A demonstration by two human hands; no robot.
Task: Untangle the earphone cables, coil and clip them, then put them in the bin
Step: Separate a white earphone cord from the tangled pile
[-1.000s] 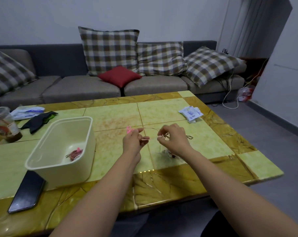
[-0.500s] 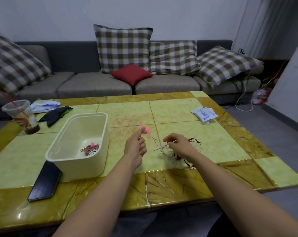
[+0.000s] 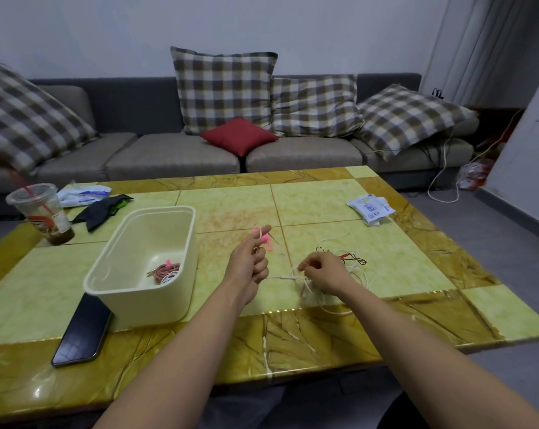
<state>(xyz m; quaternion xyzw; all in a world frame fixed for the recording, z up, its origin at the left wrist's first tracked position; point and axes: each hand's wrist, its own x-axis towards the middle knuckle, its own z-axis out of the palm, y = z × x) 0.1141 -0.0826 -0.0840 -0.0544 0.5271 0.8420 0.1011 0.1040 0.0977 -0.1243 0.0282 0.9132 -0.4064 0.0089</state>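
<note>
pinching white earphone cable [image 3: 285, 277] in right hand [image 3: 327, 274], pink clip [image 3: 263, 238] in left hand [image 3: 249, 264]

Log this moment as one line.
stage: untangling | left hand: pinches pink clip | right hand: grips white cable | bin: coiled cables inside

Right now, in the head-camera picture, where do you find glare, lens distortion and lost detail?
Head view: glare streaks the glossy table along its front edge; the wide lens tilts the curtain; the white cable between left hand and right hand nearly fades into pale tile; the cup at left looks smeared.
</note>
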